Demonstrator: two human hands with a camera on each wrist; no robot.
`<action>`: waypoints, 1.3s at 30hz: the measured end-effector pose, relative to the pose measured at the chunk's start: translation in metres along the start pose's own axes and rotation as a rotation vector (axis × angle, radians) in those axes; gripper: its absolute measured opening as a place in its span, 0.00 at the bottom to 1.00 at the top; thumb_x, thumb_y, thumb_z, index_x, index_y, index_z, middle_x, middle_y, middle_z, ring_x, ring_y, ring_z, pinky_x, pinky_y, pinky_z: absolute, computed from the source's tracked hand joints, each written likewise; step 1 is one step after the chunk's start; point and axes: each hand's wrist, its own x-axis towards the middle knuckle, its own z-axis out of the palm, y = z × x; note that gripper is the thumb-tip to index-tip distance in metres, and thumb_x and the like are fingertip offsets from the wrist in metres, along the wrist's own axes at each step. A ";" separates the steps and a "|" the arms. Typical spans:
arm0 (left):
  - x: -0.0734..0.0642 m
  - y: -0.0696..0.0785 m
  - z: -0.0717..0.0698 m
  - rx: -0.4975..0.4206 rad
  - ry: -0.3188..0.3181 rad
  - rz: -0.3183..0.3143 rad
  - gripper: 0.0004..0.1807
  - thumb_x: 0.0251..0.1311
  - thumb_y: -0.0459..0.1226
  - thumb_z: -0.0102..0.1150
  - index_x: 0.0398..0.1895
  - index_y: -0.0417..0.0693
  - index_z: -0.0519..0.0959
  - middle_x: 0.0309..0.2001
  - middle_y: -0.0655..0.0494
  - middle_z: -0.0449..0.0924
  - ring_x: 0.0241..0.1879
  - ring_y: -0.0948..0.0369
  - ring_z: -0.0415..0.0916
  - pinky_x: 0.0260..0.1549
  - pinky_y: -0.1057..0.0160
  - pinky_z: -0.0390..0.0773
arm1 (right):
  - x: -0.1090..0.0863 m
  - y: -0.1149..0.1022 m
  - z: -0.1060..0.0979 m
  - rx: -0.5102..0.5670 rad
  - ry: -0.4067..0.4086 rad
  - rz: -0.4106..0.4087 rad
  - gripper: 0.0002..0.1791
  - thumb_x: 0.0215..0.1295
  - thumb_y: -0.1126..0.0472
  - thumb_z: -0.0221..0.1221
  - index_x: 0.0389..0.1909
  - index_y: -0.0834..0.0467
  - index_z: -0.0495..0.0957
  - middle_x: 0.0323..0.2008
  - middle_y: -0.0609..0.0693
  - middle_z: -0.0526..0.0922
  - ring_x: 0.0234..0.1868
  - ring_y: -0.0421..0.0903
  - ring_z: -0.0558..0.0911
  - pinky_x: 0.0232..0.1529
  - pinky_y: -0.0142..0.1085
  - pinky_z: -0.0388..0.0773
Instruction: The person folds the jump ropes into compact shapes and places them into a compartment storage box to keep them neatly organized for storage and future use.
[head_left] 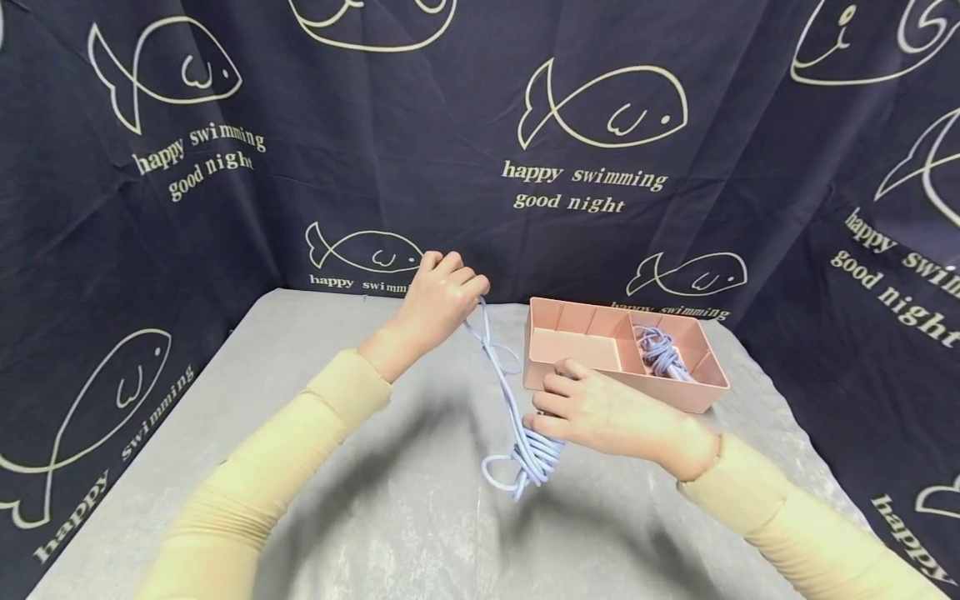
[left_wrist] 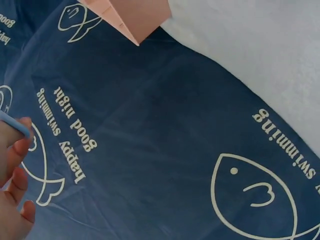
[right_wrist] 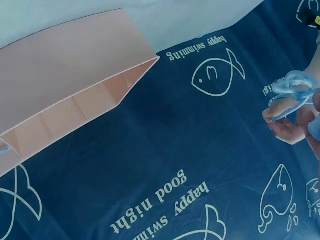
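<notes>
A light blue cord hangs in a coiled bundle above the table, a loose loop sticking out on its left side. My right hand grips the top of the coil, in front of the pink box. Higher up and to the left, my left hand pinches strands of the same cord, which run slanting down to the coil. Curled fingers of the left hand show at the edge of the left wrist view, with cord across them. In the right wrist view, cord loops appear at the right edge.
A pink box with two compartments stands at the back right of the grey table. Its right compartment holds another bundled blue cord. Dark blue fabric with fish drawings and lettering hangs behind and at both sides.
</notes>
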 end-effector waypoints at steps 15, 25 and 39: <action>-0.001 -0.014 0.015 -0.410 -0.332 -0.627 0.06 0.44 0.31 0.59 0.27 0.49 0.82 0.23 0.58 0.80 0.31 0.57 0.73 0.38 0.56 0.70 | 0.004 0.000 -0.002 0.016 0.081 -0.052 0.14 0.67 0.67 0.40 0.39 0.49 0.73 0.26 0.43 0.69 0.31 0.45 0.68 0.44 0.43 0.67; -0.017 -0.003 0.028 -0.525 -0.351 -0.735 0.03 0.42 0.35 0.63 0.22 0.49 0.78 0.20 0.59 0.77 0.24 0.61 0.73 0.29 0.63 0.70 | -0.002 0.004 -0.002 0.385 0.320 0.244 0.11 0.69 0.64 0.43 0.37 0.59 0.75 0.33 0.47 0.75 0.36 0.45 0.72 0.45 0.39 0.64; -0.050 0.045 0.030 -0.426 -0.327 -0.519 0.05 0.46 0.37 0.63 0.19 0.52 0.76 0.16 0.64 0.72 0.23 0.62 0.66 0.33 0.59 0.67 | 0.001 0.011 -0.004 0.455 0.544 0.897 0.13 0.55 0.74 0.54 0.43 0.72 0.71 0.29 0.60 0.79 0.28 0.52 0.77 0.32 0.46 0.73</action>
